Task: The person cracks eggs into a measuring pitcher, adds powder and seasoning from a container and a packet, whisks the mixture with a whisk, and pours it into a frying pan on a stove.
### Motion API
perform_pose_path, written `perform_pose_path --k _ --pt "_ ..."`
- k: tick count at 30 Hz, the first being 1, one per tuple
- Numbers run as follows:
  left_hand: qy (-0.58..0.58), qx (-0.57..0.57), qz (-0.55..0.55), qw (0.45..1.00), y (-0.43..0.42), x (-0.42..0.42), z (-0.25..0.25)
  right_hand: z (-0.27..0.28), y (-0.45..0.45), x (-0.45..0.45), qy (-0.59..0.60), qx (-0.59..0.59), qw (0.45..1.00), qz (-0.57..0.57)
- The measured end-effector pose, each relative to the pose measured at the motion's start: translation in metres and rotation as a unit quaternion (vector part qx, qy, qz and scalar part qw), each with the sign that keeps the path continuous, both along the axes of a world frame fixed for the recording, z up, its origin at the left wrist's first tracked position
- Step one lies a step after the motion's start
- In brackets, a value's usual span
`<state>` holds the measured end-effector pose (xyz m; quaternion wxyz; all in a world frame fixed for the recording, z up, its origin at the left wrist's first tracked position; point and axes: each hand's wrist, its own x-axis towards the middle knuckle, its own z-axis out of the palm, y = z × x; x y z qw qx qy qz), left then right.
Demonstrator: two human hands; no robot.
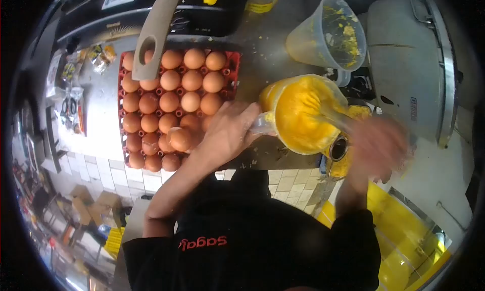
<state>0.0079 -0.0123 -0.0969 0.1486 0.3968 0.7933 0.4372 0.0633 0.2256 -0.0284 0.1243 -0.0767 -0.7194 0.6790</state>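
My left hand [230, 132] is closed round the handle of a clear plastic jug [270, 96], which is tilted on the metal counter. Yellow, egg-like mixture [298, 119] fills much of the jug. My right hand [380, 142], smeared by motion, grips a whisk [333, 116] whose wires dip into the mixture. A red egg tray [235, 71] full of brown eggs lies beside my left hand, with one egg [179, 139] resting on top of the others near my wrist.
An empty, smeared plastic jug [326, 33] stands behind the mixture. A wooden handle [156, 33] overhangs the egg tray. An open can [338, 148] and yellow scraps sit near my right hand. A large metal appliance [404, 68] stands at right, a black appliance [121, 23] at back left.
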Motion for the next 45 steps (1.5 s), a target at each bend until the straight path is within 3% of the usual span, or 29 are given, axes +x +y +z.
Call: perform_pose_path --k 2,4,8,9,10,11,12,14,15,17,18,20,22,24,25,26,29,30,32,33,34,36,39,41,43,45 --pt "0.004 0.006 -0.035 0.999 -0.004 0.013 0.0 0.014 -0.006 0.023 -0.021 -0.007 0.999 -0.032" --pt "0.009 0.045 -0.008 0.999 0.001 -0.001 0.002 -0.006 0.008 0.001 -0.014 -0.056 0.997 -0.042" --pt "0.018 0.004 -0.004 1.0 0.001 0.004 -0.001 -0.036 0.02 0.101 -0.071 -0.165 0.963 -0.201" --pt "0.011 -0.037 -0.006 0.999 -0.001 0.008 -0.005 -0.002 0.021 0.088 0.01 -0.127 0.981 -0.149" --pt "0.024 -0.006 0.01 1.0 -0.001 -0.004 -0.003 0.048 0.01 0.056 0.136 -0.07 0.988 -0.034" --pt "0.009 0.026 0.0 1.0 -0.004 -0.001 0.002 0.052 -0.001 0.049 0.143 -0.012 0.99 -0.014" --pt "-0.018 0.015 -0.021 1.0 -0.002 0.001 0.0 0.035 -0.005 0.039 0.107 0.033 0.993 -0.031" --pt "-0.015 -0.003 -0.035 0.999 -0.007 0.018 0.004 0.018 -0.006 0.061 0.055 -0.02 0.991 -0.122" --pt "0.007 -0.007 -0.005 1.0 -0.002 0.009 0.0 0.049 0.01 0.068 0.156 0.128 0.973 -0.109" --pt "-0.006 0.004 -0.014 1.0 -0.008 0.01 0.0 0.049 -0.001 0.067 0.137 0.2 0.963 -0.114" --pt "-0.008 -0.004 -0.009 1.0 -0.005 0.01 -0.001 0.029 -0.019 0.046 0.035 0.15 0.98 -0.126" --pt "-0.022 -0.003 -0.008 1.0 0.0 0.008 0.001 0.012 -0.012 0.027 -0.022 -0.04 0.997 -0.061" --pt "0.029 0.026 0.02 0.999 0.004 -0.005 -0.001 0.067 -0.003 0.04 0.16 0.0 0.987 0.03" --pt "-0.001 0.017 -0.009 1.0 -0.003 0.005 -0.003 0.076 -0.011 0.069 0.157 0.137 0.978 -0.012" --pt "-0.014 -0.018 0.002 1.0 0.001 0.01 -0.002 0.05 -0.012 0.071 0.09 0.27 0.956 -0.068" --pt "-0.011 -0.011 -0.015 1.0 -0.004 0.019 -0.004 0.026 -0.014 0.072 0.017 0.393 0.911 -0.124" --pt "0.002 0.017 -0.008 1.0 -0.007 0.015 -0.007 0.077 -0.016 0.072 -0.02 0.625 0.779 -0.035" --pt "-0.004 0.003 -0.004 1.0 -0.007 0.017 -0.01 0.025 0.0 0.073 -0.034 0.576 0.816 0.008" --pt "0.013 0.01 0.025 1.0 0.001 0.023 -0.011 0.049 -0.002 0.044 0.034 0.179 0.982 0.05" --pt "0.003 0.022 0.015 1.0 0.008 0.024 -0.009 0.06 -0.004 0.032 0.073 -0.015 0.995 0.06" --pt "0.006 0.03 0.024 0.999 0.011 0.023 -0.012 0.079 -0.011 0.034 0.18 0.038 0.981 0.064" --pt "0.028 0.019 0.022 0.999 0.001 0.033 -0.013 0.071 -0.028 0.047 0.203 0.106 0.973 0.006" --pt "0.05 0.009 0.063 0.997 0.006 0.05 -0.015 0.013 -0.03 0.043 0.018 0.234 0.967 -0.101" --pt "0.061 0.026 0.07 0.995 0.006 0.063 -0.008 0.022 -0.02 0.046 0.168 0.379 0.902 -0.123" --pt "0.03 -0.055 0.045 0.997 0.007 0.083 -0.003 0.047 -0.051 0.068 0.119 0.049 0.973 -0.193" --pt "0.022 -0.012 -0.002 1.0 0.006 0.09 0.005 0.039 -0.061 0.086 0.045 0.125 0.964 -0.23"
